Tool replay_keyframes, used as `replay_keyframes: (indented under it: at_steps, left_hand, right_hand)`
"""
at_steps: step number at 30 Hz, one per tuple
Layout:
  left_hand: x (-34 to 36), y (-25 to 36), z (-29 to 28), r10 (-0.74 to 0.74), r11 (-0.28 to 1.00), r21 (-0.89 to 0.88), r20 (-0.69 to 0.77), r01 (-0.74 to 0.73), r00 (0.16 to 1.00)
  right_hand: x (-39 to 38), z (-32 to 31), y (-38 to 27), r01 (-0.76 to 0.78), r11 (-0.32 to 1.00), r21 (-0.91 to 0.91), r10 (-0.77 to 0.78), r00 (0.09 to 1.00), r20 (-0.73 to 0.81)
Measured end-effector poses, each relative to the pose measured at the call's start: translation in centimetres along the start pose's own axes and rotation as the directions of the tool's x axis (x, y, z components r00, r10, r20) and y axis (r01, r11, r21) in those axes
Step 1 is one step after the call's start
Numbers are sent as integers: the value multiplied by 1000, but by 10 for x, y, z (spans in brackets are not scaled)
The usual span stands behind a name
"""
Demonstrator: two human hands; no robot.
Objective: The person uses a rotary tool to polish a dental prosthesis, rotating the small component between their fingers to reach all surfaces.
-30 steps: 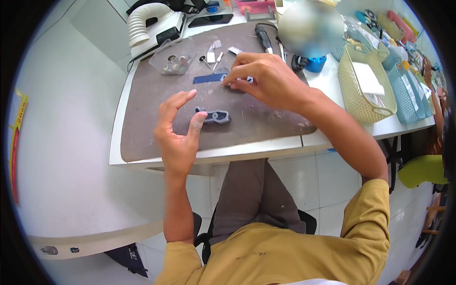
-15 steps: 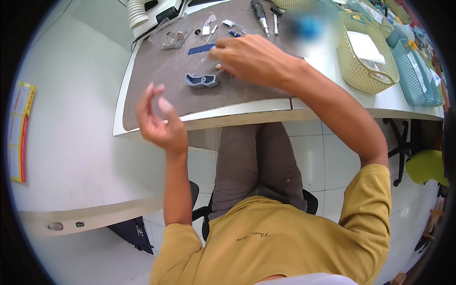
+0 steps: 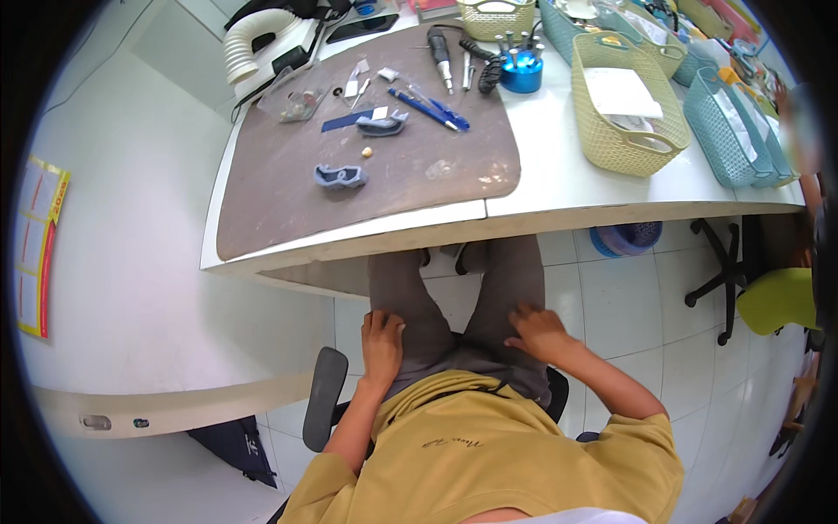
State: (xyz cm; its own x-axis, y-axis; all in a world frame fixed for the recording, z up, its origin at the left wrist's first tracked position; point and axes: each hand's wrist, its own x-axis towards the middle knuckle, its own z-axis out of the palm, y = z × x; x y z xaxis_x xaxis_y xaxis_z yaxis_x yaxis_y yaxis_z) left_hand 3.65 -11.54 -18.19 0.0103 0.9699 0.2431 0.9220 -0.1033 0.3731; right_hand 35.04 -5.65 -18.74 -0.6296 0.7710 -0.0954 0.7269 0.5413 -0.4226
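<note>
Both hands rest on the person's grey-trousered thighs below the edge of the white bench (image 3: 611,196). The left hand (image 3: 381,339) lies flat on the left thigh, grip open and holding nothing; the right hand (image 3: 539,330) lies palm down on the right thigh, fingers spread, likewise holding nothing.

Up on the bench a brown rubbery work mat (image 3: 288,188) carries a small blue-grey moulded plastic part (image 3: 340,177) near its middle, with a tiny pale bead-like piece (image 3: 367,152) just beside it. Farther back lies a second blue-grey moulded part (image 3: 381,125), touching a flat dark-blue strip (image 3: 342,122), and near these a pair of blue pens (image 3: 429,107). A clear plastic tray of small bits (image 3: 295,98) sits at the mat's far left corner. To the right, off the mat, stand a blue round tool holder (image 3: 521,73), a pale yellow woven plastic basket (image 3: 611,140) and a teal basket (image 3: 724,148). The bench edge stands between the hands and all these things.
</note>
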Motion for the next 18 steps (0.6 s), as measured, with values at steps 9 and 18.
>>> replay_keyframes:
  at_steps: [9, 18]
  left_hand:
    - [-21, -2, 4, -177, 983, -28, 122, 182, 977]
    - [-44, 5, -50, -156, 986, -37, 95, 160, 983]
  right_hand:
    - [-31, 46, 2, -27, 997, 76, 45, 971, -236]
    - [-68, 13, 1, -131, 831, 541, 222, 969, -106]
